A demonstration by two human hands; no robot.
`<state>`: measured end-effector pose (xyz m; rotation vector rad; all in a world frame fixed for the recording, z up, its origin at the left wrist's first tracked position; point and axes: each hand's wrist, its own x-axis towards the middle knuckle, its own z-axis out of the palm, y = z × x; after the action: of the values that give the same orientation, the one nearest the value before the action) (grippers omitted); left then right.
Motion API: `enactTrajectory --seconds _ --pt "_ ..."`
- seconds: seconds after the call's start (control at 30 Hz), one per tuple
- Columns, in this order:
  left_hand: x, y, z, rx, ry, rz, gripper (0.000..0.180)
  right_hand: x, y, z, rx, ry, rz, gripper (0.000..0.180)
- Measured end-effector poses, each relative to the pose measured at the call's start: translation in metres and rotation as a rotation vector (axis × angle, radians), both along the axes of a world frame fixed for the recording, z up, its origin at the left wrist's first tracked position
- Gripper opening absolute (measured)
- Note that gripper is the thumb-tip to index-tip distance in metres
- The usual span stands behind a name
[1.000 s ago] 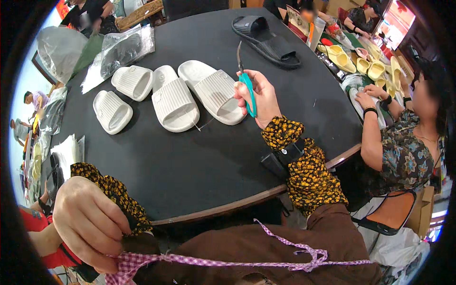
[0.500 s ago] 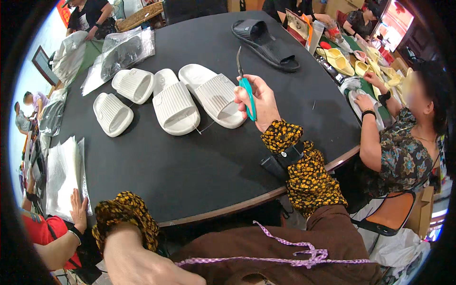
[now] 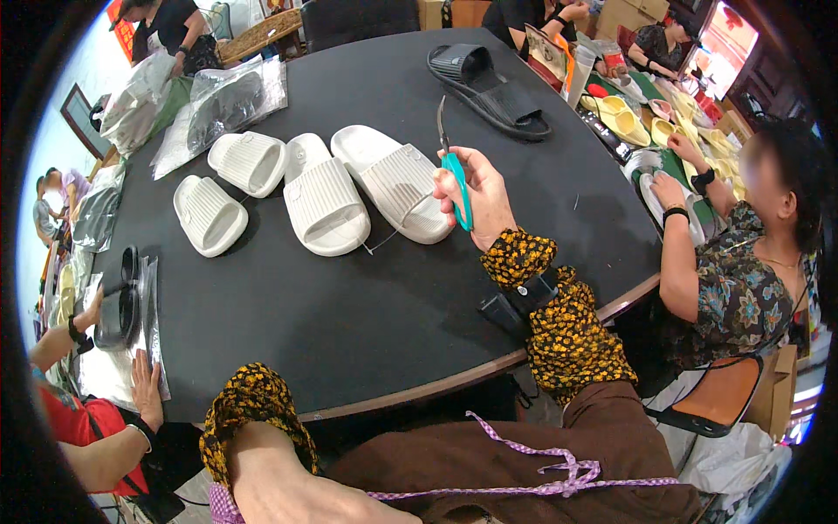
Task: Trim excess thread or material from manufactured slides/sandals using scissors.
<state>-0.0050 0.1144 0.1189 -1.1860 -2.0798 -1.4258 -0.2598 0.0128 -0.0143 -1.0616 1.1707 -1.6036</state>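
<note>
Scissors, teal-handled, are sitting in my right hand, fingers clamped round the handle loops, blades closed and pointing up and away from the table, so the tip is staying clear of the rubber while nothing is being cut. I'm resting that hand on the black round table, just beside the nearest white slipper, touching or almost touching its edge; can't tell which. A thin loose thread is trailing off that slipper's near rim onto the table, right under the scissors' reach.

Second large white slipper is lying alongside the first, soles down, straps up. Two smaller white slippers are lying further to my left, apart from the big pair. All four are spread in a row, each strap facing up in plain view.

My left hand is dropping below the table edge at the bottom of the frame; only the forearm is showing, so I can't tell its grip. A pink checked ribbon is lying across my lap.

Black slipper is lying at the far side, bagged slippers at far left. Another person's hands are working on yellow slippers to my right.
</note>
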Motion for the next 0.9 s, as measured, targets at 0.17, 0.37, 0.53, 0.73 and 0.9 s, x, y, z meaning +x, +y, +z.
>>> enactTrajectory --seconds 0.17,0.37,0.53,0.73,0.9 --pt "-0.005 -0.054 -0.012 -0.303 -0.139 0.06 0.011 -0.003 0.003 -0.003 0.006 0.009 -0.02 0.045" --pt "-0.018 -0.16 -0.043 -0.236 -0.28 1.616 0.016 0.002 0.001 0.0 0.0 -0.03 -0.031 0.037" --pt "0.003 -0.257 -0.115 -0.267 -0.58 1.766 0.036 0.004 -0.001 0.0 -0.013 0.038 -0.048 0.04" --pt "-0.035 -0.221 -0.089 -0.092 -0.82 1.474 0.039 0.0 -0.002 -0.003 -0.026 0.08 -0.058 0.043" --pt "-0.057 -0.212 -0.096 -0.095 -0.719 1.438 0.041 0.002 -0.005 -0.004 0.006 0.106 -0.073 0.041"
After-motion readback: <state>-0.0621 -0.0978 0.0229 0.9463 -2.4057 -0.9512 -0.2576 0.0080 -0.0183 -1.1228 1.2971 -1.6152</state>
